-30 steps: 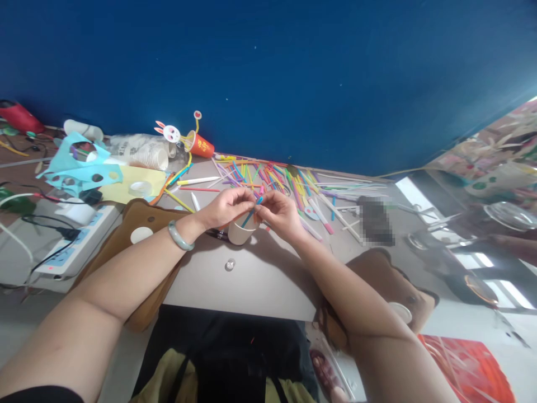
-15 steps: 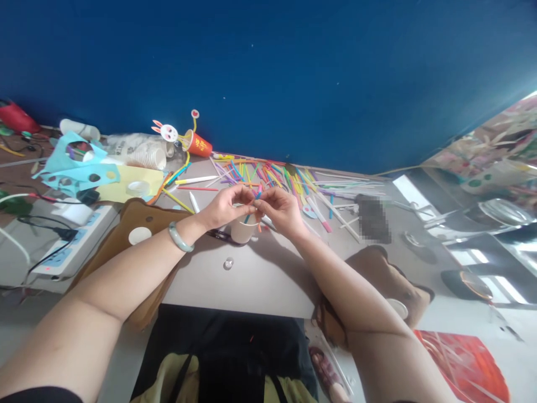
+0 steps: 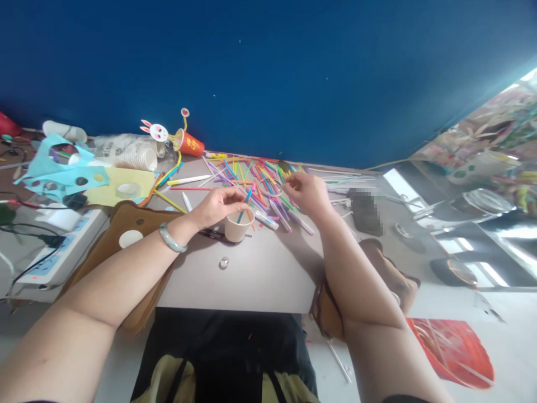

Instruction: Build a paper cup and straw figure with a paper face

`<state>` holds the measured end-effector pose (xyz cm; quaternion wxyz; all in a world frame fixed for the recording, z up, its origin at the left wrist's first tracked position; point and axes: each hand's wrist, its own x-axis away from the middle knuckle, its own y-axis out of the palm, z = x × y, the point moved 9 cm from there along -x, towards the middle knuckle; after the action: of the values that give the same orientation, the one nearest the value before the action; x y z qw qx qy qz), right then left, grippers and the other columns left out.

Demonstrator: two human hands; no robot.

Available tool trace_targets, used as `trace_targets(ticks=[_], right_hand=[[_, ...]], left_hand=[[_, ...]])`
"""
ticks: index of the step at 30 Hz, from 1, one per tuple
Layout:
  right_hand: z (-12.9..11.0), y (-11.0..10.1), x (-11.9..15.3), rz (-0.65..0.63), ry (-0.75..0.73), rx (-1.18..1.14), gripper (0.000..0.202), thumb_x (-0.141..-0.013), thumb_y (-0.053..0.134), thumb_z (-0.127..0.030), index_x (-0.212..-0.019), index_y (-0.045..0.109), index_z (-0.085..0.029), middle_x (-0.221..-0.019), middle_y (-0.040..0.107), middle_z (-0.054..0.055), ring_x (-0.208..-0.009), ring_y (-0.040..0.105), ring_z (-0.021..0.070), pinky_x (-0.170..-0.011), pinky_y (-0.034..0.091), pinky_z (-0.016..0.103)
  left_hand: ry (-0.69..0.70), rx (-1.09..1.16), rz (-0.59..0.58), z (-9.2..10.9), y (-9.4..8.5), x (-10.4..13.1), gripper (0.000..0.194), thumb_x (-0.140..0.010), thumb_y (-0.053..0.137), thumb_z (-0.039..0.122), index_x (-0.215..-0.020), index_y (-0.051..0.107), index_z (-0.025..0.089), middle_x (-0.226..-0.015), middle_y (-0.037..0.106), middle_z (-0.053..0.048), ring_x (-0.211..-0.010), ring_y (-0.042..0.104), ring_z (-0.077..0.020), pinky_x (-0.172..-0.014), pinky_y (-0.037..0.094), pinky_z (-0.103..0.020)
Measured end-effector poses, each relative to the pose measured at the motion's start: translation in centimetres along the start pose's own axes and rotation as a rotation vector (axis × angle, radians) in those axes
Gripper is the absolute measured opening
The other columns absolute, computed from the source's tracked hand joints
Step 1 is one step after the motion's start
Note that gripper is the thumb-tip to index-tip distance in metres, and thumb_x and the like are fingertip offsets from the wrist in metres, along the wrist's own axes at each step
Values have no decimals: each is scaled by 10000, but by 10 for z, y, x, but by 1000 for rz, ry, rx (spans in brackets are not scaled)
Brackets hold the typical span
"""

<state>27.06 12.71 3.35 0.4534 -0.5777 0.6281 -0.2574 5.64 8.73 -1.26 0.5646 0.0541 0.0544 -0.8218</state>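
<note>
My left hand (image 3: 222,207), with a pale bangle on its wrist, pinches a blue straw (image 3: 249,197) over a small plain paper cup (image 3: 238,230). The straw's lower end reaches inside the cup, and an orange strip shows beside it at the rim. To the right, my right hand (image 3: 309,193) hovers over the scattered coloured straws (image 3: 235,170), fingers curled together. Whatever its fingertips may hold is hidden. Several marker pens (image 3: 280,215) lie between the cup and this hand.
A red paper cup (image 3: 192,144) with a rabbit face lies at the back. On the left are cut blue sheets (image 3: 62,168), a power strip (image 3: 62,246) and a brown cushion-like piece (image 3: 130,263). A small clear round object (image 3: 224,262) sits near the front.
My right hand has let go at the blue straw and moved right, over the straws and pens. The left hand stays at the cup, still holding the blue straw.
</note>
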Motion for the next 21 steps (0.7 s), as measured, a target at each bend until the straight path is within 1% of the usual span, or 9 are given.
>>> trace_targets(ticks=[2,4,5,7,9,12,17,21], right_hand=[[27,-2,-5,-112,127,330,165,-799,643,-252,-905,754,-192,-868,743,89,-853,682,252,-757,477,342],[45,4,-4,-254,201,539,200,-780,668,-264,-940,763,-192,-970,747,124,-940,683,288,-788,481,355],[50,8,-3,-310,216,611,242,-777,682,-285,-980,762,-181,-1016,742,145,-971,681,301,-801,484,360],[52,17,0,-374,212,707,347,-794,685,-331,-1078,741,-140,-1073,725,188,-1014,674,321,-826,490,375],[51,25,3,-400,195,748,398,-833,656,-336,-1151,711,-102,-1103,713,216,-1046,668,330,-849,494,387],[51,32,6,-422,204,755,377,-875,618,-285,-1180,694,-78,-1132,705,230,-1079,663,328,-882,495,390],[51,33,8,-407,226,768,326,-908,581,-231,-1161,701,-63,-1124,710,240,-1107,663,315,-899,495,373],[45,28,8,-389,252,787,294,-893,569,-173,-1131,709,-73,-1101,722,228,-1091,681,307,-862,506,351]], left_hand=[[-18,-12,-12,-1,2,1,304,-719,818,387,-817,669,141,-800,697,-23,-750,622,-142,-736,470,-274],[-28,-12,-20,-2,3,1,288,-730,808,379,-818,661,148,-793,685,-11,-727,605,-129,-726,463,-268],[-26,-11,-22,-3,3,1,284,-733,806,377,-823,662,149,-798,681,-9,-730,600,-127,-728,461,-266],[-20,-2,-25,-5,3,1,288,-732,808,379,-834,666,150,-816,678,-12,-753,599,-129,-744,460,-266],[-21,17,-21,-8,3,0,300,-726,812,386,-837,667,148,-828,675,-17,-775,603,-136,-758,463,-271],[-29,32,-12,-12,2,0,304,-726,809,391,-831,661,147,-824,669,-18,-775,604,-138,-760,464,-275],[-28,37,-25,-10,3,1,290,-742,798,379,-844,657,147,-825,665,-15,-770,602,-132,-751,458,-269],[-34,30,-32,-6,5,2,280,-737,797,358,-840,654,141,-822,666,-14,-777,603,-131,-762,458,-265]])
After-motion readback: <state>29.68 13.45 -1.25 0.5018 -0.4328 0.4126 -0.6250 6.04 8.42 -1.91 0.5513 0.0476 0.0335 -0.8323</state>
